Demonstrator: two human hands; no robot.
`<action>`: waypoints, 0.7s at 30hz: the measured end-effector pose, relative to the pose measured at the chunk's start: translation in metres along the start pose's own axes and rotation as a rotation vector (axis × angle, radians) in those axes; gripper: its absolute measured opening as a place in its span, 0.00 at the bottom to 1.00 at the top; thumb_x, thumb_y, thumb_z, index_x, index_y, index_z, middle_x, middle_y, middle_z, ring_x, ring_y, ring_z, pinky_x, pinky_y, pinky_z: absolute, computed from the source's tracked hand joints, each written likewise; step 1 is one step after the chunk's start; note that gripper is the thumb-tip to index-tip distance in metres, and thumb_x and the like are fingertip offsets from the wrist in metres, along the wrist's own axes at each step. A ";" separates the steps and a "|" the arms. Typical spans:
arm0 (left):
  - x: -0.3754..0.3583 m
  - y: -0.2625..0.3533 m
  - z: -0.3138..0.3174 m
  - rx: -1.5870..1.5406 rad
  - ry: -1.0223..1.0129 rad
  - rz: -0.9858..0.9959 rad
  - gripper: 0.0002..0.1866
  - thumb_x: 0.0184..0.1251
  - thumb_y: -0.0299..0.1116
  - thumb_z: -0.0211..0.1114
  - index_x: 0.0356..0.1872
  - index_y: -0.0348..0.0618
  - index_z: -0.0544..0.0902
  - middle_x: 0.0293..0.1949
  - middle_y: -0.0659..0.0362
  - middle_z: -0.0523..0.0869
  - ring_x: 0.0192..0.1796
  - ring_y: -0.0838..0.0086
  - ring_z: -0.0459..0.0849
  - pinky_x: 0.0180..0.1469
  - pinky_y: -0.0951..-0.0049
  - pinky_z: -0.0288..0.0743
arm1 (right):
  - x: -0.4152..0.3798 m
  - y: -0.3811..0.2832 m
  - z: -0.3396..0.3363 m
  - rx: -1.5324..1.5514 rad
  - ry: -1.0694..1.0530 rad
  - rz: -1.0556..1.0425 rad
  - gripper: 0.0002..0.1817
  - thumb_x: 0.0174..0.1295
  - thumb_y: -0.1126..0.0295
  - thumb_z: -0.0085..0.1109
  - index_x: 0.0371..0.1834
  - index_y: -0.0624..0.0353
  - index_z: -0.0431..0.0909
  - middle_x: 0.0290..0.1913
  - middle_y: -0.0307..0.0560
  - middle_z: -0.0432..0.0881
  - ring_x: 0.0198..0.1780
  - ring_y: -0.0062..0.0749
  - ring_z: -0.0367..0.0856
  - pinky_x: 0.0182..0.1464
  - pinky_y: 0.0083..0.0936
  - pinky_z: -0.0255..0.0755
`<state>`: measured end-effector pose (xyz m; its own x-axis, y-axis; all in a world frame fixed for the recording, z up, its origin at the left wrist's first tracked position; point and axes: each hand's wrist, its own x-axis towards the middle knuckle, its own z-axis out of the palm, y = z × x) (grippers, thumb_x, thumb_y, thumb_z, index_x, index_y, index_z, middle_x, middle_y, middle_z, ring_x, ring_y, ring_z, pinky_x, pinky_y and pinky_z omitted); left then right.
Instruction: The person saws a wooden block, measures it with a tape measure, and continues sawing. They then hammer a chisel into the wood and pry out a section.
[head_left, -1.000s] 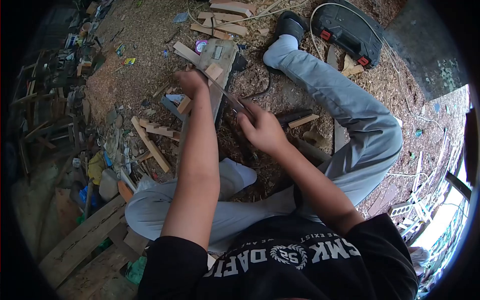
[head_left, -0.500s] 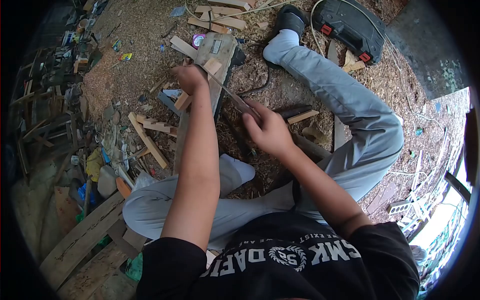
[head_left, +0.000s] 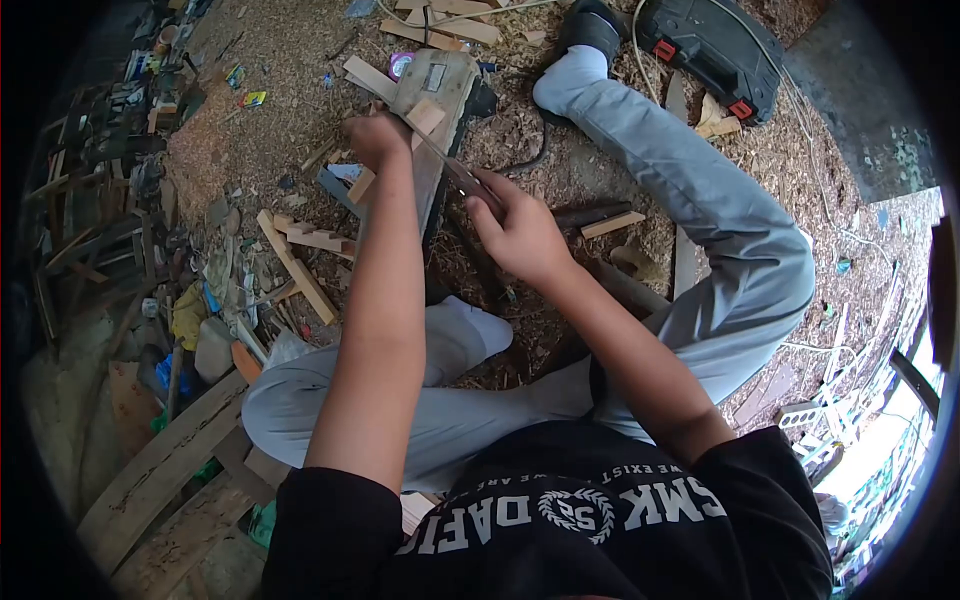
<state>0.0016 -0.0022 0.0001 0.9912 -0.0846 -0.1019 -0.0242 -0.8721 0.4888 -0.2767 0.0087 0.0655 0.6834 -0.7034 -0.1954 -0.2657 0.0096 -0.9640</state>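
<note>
My right hand [head_left: 523,232] is wrapped around the handle of a long narrow metal-bladed tool [head_left: 436,150]. Its blade slants up and left across a worn plank [head_left: 452,78], beside a small pale wood block [head_left: 426,116]. At the blade's far end, my left hand [head_left: 377,138] is closed with its fingers curled; I cannot tell what it grips. Another pale wood end [head_left: 361,186] pokes out below the left wrist, which hides whatever lies beneath it.
Wood offcuts [head_left: 300,265] lie left of the plank, more [head_left: 450,30] beyond it. A black tool case [head_left: 710,60] with red latches stands at upper right, a cable running over it. My outstretched leg [head_left: 690,180] borders the right side. Shavings cover the ground.
My right hand has shifted up and left with the tool, drawing closer to the plank. My left hand stays closed at nearly the same place; the whole view has shifted slightly.
</note>
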 end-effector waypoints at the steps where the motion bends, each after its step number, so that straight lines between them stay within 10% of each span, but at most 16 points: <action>1: -0.005 0.001 -0.002 -0.002 -0.002 0.004 0.18 0.81 0.34 0.53 0.59 0.27 0.67 0.51 0.30 0.89 0.55 0.35 0.90 0.56 0.38 0.88 | -0.018 0.000 -0.004 -0.025 0.038 -0.019 0.25 0.73 0.59 0.62 0.68 0.60 0.81 0.39 0.68 0.90 0.43 0.67 0.90 0.50 0.49 0.84; 21: -0.013 0.006 -0.008 -0.042 0.032 -0.013 0.18 0.81 0.33 0.52 0.61 0.27 0.70 0.53 0.28 0.87 0.57 0.34 0.89 0.58 0.38 0.86 | 0.013 -0.003 0.009 -0.016 0.042 0.004 0.23 0.74 0.58 0.61 0.64 0.63 0.82 0.43 0.70 0.89 0.48 0.67 0.90 0.53 0.51 0.83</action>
<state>-0.0103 -0.0027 0.0110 0.9951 -0.0569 -0.0809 -0.0061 -0.8522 0.5232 -0.2612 0.0057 0.0648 0.6529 -0.7329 -0.1914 -0.2794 0.0018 -0.9602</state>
